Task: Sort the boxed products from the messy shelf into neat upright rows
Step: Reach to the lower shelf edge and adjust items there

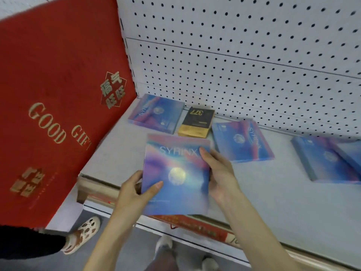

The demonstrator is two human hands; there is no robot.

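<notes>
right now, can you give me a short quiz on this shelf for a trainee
1. True or false: the black and gold box stands upright on the shelf.
2. What holds the lifted blue box? A one hand; B both hands; C nothing, it lies flat.
3. Fill in: the red bag reads "GOOD ____".
Key: 1 false, it lies flat. 2 B, left hand and right hand. 3 GIFT.
</notes>
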